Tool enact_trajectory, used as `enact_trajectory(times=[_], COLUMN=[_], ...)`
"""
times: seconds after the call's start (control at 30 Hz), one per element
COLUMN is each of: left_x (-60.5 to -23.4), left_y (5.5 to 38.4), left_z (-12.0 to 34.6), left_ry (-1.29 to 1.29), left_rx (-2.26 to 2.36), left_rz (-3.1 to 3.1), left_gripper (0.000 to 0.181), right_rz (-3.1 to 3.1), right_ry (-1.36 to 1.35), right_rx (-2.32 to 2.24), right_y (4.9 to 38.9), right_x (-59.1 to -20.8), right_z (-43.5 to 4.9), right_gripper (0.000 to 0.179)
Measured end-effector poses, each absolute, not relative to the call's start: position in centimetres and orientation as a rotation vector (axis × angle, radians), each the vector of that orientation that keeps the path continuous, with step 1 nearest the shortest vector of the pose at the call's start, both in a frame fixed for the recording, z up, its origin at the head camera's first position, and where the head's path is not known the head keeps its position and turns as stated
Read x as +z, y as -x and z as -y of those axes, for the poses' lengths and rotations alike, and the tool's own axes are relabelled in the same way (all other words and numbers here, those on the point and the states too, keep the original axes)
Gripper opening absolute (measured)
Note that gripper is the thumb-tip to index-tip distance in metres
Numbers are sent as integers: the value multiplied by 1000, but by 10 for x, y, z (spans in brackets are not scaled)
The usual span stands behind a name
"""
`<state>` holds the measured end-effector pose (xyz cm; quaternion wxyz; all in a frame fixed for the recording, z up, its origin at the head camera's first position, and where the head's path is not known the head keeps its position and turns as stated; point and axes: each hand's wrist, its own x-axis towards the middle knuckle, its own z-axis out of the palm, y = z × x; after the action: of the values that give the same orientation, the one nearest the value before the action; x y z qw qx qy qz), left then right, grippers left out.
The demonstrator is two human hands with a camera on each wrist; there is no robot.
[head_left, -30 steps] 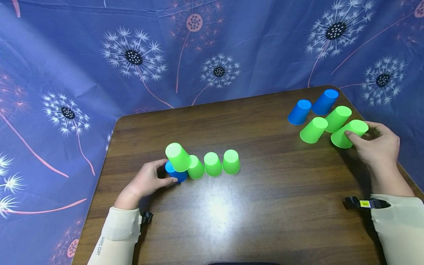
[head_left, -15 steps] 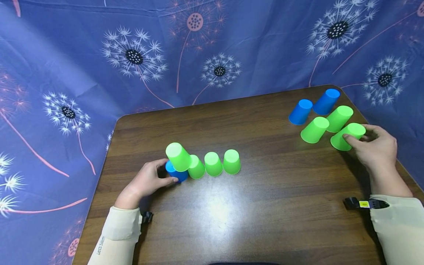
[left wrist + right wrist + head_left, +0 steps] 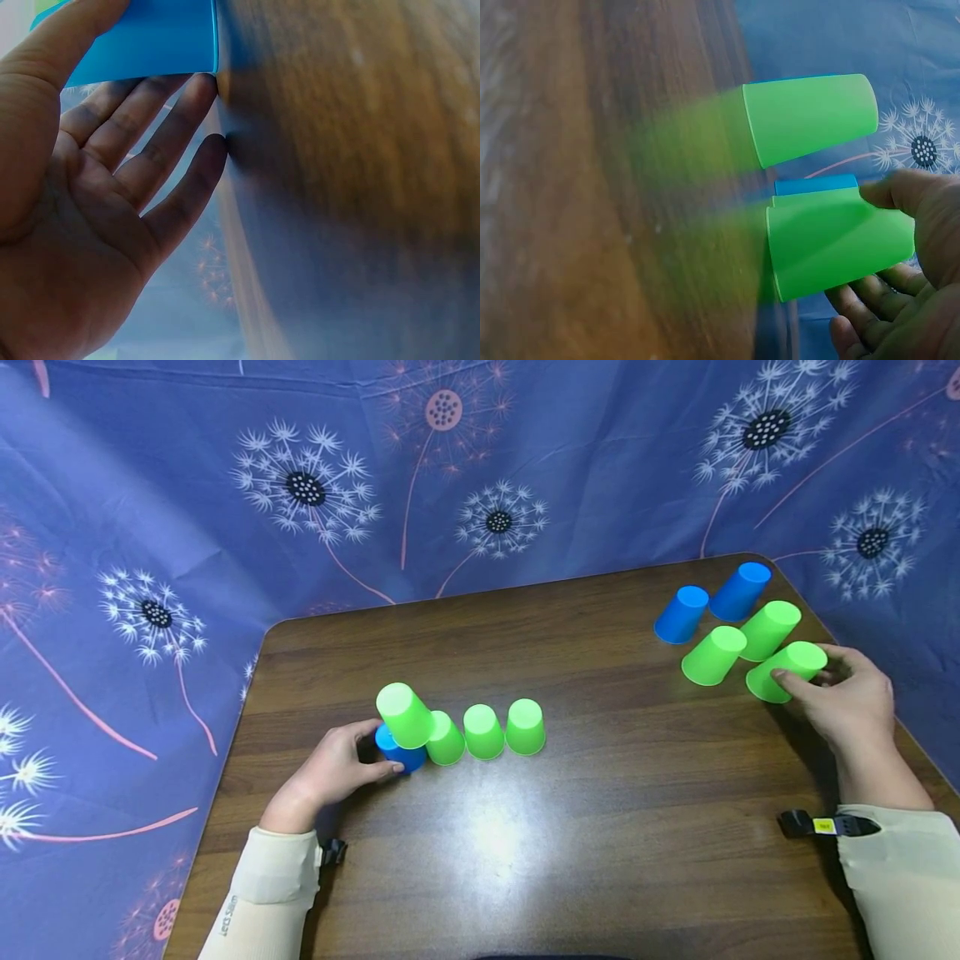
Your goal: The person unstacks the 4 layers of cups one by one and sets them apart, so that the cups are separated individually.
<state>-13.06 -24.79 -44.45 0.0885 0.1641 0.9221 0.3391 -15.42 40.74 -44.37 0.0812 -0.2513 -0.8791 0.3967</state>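
At the left, my left hand (image 3: pixel 337 768) holds an upside-down blue cup (image 3: pixel 405 760) between thumb and fingers. An upside-down green cup (image 3: pixel 403 717) overlaps the tops of the blue cup and the green cup (image 3: pixel 446 740) beside it. Two more green cups, one in the middle (image 3: pixel 483 733) and one at the end (image 3: pixel 526 728), continue the row rightward. Over at the right, my right hand (image 3: pixel 855 706) grips another upside-down green cup (image 3: pixel 780 675), thumb on its near side. In the right wrist view that green cup (image 3: pixel 832 247) has fingers underneath.
Behind the right hand stand two green cups, a nearer one (image 3: pixel 712 657) and a farther one (image 3: pixel 770 630). Beyond them are two blue cups, left (image 3: pixel 681 615) and right (image 3: pixel 741 592). The brown table (image 3: pixel 600 843) ends at a patterned blue cloth (image 3: pixel 570 427).
My right hand has drawn the green cup slightly toward me and left, widening the gap from the green cup behind. The left hand and its row of cups have stayed put.
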Motion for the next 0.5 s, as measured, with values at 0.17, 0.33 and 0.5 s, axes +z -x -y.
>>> enact_trajectory(times=[0.17,0.33,0.5], left_x=[-445,-446,-446], left_y=[131,132,132], left_z=[248,249,249], left_ry=[-492,-480,-474], left_rx=[1007,1005,1009], left_rz=[-2743,-2737,-2736], left_gripper=[57,55,56], right_rz=[2631,2469,2299], right_ry=[766,726,563], right_rx=[1147,1131,1112], right_y=[152,153,152], right_x=[-437,-420,-399], right_z=[-403,-392,-372], right_gripper=[81,67,53])
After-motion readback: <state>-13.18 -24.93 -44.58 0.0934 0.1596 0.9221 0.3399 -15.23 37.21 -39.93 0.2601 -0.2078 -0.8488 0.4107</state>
